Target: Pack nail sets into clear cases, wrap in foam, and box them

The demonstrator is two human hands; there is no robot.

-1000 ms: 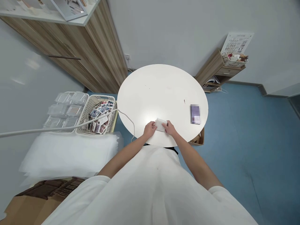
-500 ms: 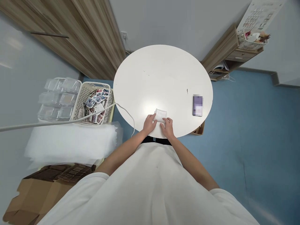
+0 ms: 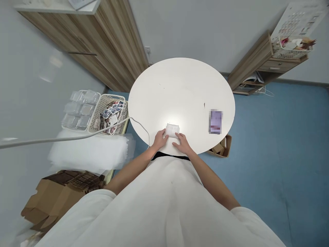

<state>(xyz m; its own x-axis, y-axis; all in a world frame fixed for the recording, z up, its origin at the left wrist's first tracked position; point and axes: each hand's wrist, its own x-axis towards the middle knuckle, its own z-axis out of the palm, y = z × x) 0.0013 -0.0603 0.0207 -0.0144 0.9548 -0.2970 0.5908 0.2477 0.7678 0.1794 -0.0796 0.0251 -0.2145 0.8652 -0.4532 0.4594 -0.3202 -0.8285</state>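
Note:
A small white padded packet (image 3: pixel 172 130), perhaps wrapped in foam sheet, lies near the table's front edge. My left hand (image 3: pixel 159 140) is closed on its left side, with the thumb at the lower left corner and the fingers along the edge. At the lower right corner, the fingertips of my right hand (image 3: pixel 183 143) touch the packet. The right thumb is spread away from those fingers, below the packet. What is inside the packet is hidden. Both hands are low over the white oval table (image 3: pixel 180 82).
A blurred-out purple item (image 3: pixel 216 121) lies on the table's right. Left of the table are a basket of printed pieces (image 3: pixel 94 118), clear plastic boxes (image 3: pixel 79 108), white foam sheets (image 3: pixel 87 151) and cardboard (image 3: pixel 53 199). A cable (image 3: pixel 77 138) crosses to the table's edge. Below right stands a carton (image 3: pixel 227 147).
The camera view has shifted, so the surroundings appear farther right and lower. The packet sits slightly turned between my hands, and my right thumb has moved lower, away from it.

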